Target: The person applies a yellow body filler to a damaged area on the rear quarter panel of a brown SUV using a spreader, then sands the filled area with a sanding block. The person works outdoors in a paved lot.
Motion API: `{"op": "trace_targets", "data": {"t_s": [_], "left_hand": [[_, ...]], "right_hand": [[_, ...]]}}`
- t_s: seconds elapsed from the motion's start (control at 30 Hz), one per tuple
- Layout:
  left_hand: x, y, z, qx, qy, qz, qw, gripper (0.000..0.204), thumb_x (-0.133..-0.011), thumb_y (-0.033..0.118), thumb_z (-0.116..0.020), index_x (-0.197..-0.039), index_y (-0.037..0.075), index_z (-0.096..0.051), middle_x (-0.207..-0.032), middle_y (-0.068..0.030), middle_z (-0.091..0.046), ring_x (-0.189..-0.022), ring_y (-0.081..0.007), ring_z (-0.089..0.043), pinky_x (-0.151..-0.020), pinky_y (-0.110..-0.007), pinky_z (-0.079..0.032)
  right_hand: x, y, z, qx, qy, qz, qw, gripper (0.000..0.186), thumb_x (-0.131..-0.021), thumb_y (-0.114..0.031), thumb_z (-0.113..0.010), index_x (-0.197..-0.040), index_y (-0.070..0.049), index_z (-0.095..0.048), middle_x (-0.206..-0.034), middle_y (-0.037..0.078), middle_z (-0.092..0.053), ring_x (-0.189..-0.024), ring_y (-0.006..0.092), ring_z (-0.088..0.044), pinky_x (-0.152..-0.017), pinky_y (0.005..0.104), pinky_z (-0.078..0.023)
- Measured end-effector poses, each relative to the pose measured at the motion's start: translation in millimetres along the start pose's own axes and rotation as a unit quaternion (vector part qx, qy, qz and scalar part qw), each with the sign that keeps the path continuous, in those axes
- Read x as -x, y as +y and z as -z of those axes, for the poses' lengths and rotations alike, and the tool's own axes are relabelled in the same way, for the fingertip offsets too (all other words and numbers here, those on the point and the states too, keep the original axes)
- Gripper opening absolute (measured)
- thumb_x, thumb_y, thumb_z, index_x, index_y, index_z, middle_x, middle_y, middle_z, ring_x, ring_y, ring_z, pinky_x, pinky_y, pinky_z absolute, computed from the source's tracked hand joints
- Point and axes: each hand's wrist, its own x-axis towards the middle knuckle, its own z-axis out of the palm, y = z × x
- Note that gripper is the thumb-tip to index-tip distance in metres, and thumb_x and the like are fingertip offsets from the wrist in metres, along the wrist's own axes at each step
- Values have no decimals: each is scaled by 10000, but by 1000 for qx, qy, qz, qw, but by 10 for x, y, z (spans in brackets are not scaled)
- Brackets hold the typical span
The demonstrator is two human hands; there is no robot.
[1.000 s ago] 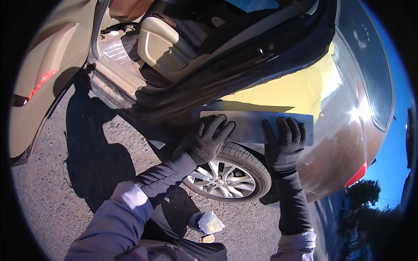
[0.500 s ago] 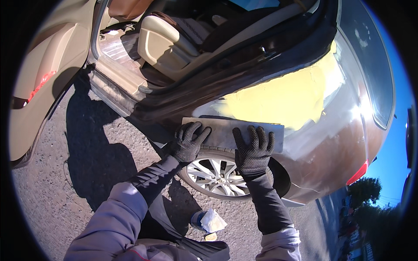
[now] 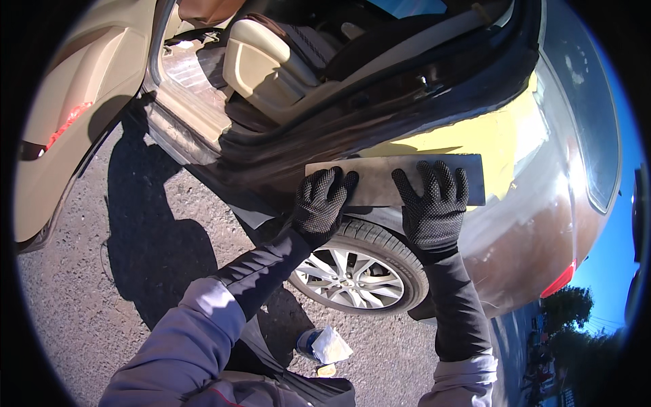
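Note:
A wide, flat, grey metal putty spreader [image 3: 375, 178] lies lengthwise against the car's rear side panel, just above the wheel. My left hand [image 3: 320, 203], in a dark dotted glove, grips its left end with fingers on the face. My right hand [image 3: 435, 216], gloved alike, holds it near the right end, fingers spread over the plate. My thumbs are partly seen; what lies under the lower edge is hidden. Above and behind the blade spreads a patch of yellow body filler [image 3: 491, 132], partly covered by it. Bare greyish, sanded-looking paint [image 3: 536, 197] surrounds the patch on the right.
Below my hands stands the rear wheel [image 3: 352, 278]. The open door [image 3: 88, 102] and a beige seat [image 3: 261, 68] are at upper left. On the rough ground [image 3: 74, 305] sit a blue can [image 3: 308, 342] with a white cloth-like sheet [image 3: 332, 346] and a small yellowish piece [image 3: 326, 371].
Both hands have moved the spreader up and to the right, from just above the wheel arch onto the yellow filler. It now covers more of the patch's lower part.

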Motion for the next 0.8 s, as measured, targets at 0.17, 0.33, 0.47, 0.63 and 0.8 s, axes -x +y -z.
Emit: {"op": "trace_targets", "data": {"t_s": [0.17, 0.33, 0.47, 0.63, 0.8], "left_hand": [[207, 52, 52, -25, 29, -2, 999, 315, -938, 111, -654, -1238, 33, -706, -1192, -159, -680, -1067, -357, -633, -901, -516, -489], [448, 111, 54, -18, -4, -3, 1000, 326, -897, 105, -656, -1208, 24, -711, -1204, -164, -680, -1059, -378, -632, -939, -517, -475], [607, 180, 118, -30, -91, 0, 995, 550, -897, 142, -587, -1447, 124, -593, -1295, -163, -639, -1188, -378, -578, -1046, -568, -440], [370, 433, 85, -8, -46, -1, 999, 552, -890, 129, -603, -1437, 201, -625, -1333, -129, -586, -1246, -353, -538, -1070, -546, -425], [-173, 619, -36, 125, 15, 49, 991, 546, -905, 155, -635, -1450, 181, -617, -1394, -171, -558, -1245, -379, -529, -1076, -551, -394]], "right_hand": [[221, -172, -71, -27, -24, -13, 999, 471, -857, -178, -658, -1318, -258, -712, -1344, 124, -571, -1261, 357, -547, -1139, 645, -366], [521, -328, -49, -37, -56, -29, 997, 490, -851, -175, -661, -1334, -248, -695, -1343, 138, -563, -1257, 379, -540, -1126, 659, -374], [692, -421, 97, -48, -80, -41, 995, 500, -839, -189, -670, -1337, -226, -696, -1334, 159, -559, -1271, 399, -526, -1133, 674, -353], [598, -48, 332, -6, -43, -28, 999, 482, -840, -191, -688, -1317, -252, -719, -1344, 123, -559, -1300, 374, -510, -1145, 663, -351], [124, 545, 408, 41, 5, 14, 999, 415, -871, -165, -653, -1245, -308, -760, -1307, 98, -608, -1223, 342, -564, -1157, 622, -361]]}}
